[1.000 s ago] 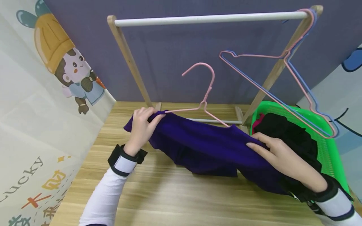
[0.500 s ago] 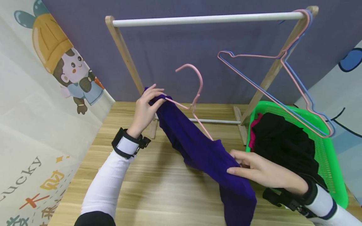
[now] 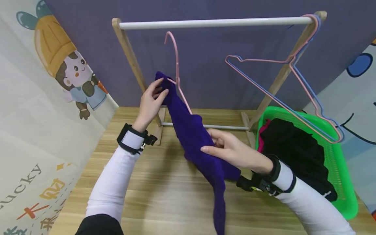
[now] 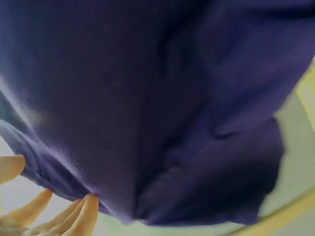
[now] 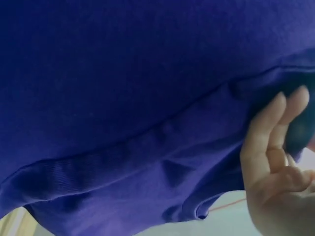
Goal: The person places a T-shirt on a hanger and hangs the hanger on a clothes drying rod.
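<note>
A dark purple shirt (image 3: 194, 133) hangs slantwise on a pink wire hanger (image 3: 177, 65), whose hook points up below the rack's rail, apart from it. My left hand (image 3: 149, 105) pinches the shirt's upper left shoulder, near the hanger's arm. Lower down on the other side, my right hand (image 3: 233, 150) holds the shirt between thumb and fingers. Cloth fills most of the left wrist view, with left fingers (image 4: 83, 214) at its lower edge. In the right wrist view, right fingers (image 5: 268, 128) lie at the cloth (image 5: 123, 88); a seam or neckline band shows there.
A rack with a white rail (image 3: 214, 23) and wooden posts stands at the back. A pink hanger (image 3: 258, 86) and a blue hanger (image 3: 311, 88) hang at its right end. Below them, a green basket (image 3: 346, 195) holds black clothes (image 3: 293, 147) and something red.
Both hands have moved left and up with the shirt and hanger. The shirt has swung from nearly level to a steep slant, and the hook has risen towards the rail.
</note>
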`<action>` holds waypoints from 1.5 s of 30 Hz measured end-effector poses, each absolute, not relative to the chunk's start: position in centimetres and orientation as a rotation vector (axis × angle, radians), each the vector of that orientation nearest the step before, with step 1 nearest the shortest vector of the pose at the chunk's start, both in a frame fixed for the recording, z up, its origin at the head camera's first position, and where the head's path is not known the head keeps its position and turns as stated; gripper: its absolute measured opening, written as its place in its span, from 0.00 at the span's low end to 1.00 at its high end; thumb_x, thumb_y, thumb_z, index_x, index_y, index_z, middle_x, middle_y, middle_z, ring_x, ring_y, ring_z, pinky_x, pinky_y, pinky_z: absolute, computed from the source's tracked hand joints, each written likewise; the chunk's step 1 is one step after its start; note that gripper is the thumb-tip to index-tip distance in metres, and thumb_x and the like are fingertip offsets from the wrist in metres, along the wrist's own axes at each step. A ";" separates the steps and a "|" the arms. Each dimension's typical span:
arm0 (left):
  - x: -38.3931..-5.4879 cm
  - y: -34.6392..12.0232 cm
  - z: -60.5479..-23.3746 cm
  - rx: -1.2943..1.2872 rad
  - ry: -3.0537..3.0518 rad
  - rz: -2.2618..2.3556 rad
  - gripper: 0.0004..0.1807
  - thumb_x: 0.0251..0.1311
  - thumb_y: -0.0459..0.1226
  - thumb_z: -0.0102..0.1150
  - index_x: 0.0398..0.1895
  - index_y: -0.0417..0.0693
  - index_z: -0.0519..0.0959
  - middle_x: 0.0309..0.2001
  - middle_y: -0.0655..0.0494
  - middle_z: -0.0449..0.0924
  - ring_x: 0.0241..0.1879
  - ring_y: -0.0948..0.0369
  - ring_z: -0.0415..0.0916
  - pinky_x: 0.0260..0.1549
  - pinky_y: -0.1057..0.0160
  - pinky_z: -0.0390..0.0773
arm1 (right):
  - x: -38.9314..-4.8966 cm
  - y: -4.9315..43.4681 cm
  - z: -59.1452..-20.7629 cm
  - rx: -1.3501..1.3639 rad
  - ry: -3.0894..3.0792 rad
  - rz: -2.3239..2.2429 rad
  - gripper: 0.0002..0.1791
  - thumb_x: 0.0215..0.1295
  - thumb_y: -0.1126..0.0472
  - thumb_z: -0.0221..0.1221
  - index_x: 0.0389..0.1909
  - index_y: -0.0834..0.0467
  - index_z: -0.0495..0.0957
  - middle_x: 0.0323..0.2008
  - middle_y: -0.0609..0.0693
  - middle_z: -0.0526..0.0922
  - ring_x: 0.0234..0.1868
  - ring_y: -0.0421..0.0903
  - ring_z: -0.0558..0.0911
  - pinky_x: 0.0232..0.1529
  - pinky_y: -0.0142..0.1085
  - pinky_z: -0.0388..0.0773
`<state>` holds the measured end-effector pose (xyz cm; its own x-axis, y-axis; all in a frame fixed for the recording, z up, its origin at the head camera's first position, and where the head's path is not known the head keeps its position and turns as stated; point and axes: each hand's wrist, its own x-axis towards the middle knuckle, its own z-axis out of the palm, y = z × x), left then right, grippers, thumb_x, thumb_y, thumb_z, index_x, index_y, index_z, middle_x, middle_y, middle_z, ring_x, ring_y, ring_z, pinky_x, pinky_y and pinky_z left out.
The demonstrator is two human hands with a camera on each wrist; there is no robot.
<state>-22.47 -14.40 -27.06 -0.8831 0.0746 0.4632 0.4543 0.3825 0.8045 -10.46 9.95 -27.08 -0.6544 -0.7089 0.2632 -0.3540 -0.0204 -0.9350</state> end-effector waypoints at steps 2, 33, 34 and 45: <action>-21.6 -14.8 -26.9 -0.471 -2.296 -1.519 0.22 0.61 0.33 0.49 0.58 0.37 0.64 0.57 0.41 0.65 0.54 0.50 0.67 0.51 0.57 0.67 | -11.0 9.3 -26.4 -1.080 1.994 -1.733 0.12 0.63 0.67 0.50 0.43 0.72 0.66 0.23 0.46 0.70 0.23 0.35 0.70 0.20 0.27 0.68; -14.4 -22.2 -34.3 -0.568 -2.567 -1.219 0.10 0.60 0.33 0.50 0.40 0.38 0.79 0.39 0.47 0.80 0.38 0.59 0.75 0.36 0.66 0.73 | -18.7 0.5 -26.1 -1.055 2.304 -1.732 0.09 0.63 0.67 0.50 0.27 0.63 0.60 0.15 0.46 0.59 0.14 0.37 0.61 0.16 0.27 0.57; -14.3 -22.3 -34.4 -0.596 -2.570 -1.213 0.10 0.60 0.32 0.50 0.39 0.38 0.79 0.38 0.48 0.80 0.37 0.59 0.75 0.36 0.66 0.74 | -18.8 0.2 -26.2 -1.055 2.306 -1.734 0.08 0.63 0.67 0.50 0.27 0.63 0.60 0.15 0.46 0.59 0.14 0.37 0.62 0.16 0.27 0.58; -11.9 -22.9 -34.5 -0.783 -2.690 -1.175 0.07 0.58 0.31 0.52 0.34 0.44 0.80 0.29 0.58 0.80 0.29 0.65 0.76 0.27 0.68 0.74 | -19.6 -0.9 -27.8 -0.981 2.212 -1.762 0.05 0.64 0.66 0.49 0.34 0.65 0.65 0.16 0.49 0.73 0.17 0.41 0.74 0.19 0.31 0.70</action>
<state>-11.89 -22.86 -34.48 -0.8621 0.4154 0.2901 0.4951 0.5692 0.6564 -19.55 -0.87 -27.85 -0.7754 -0.5687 0.2743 -0.3947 0.0974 -0.9136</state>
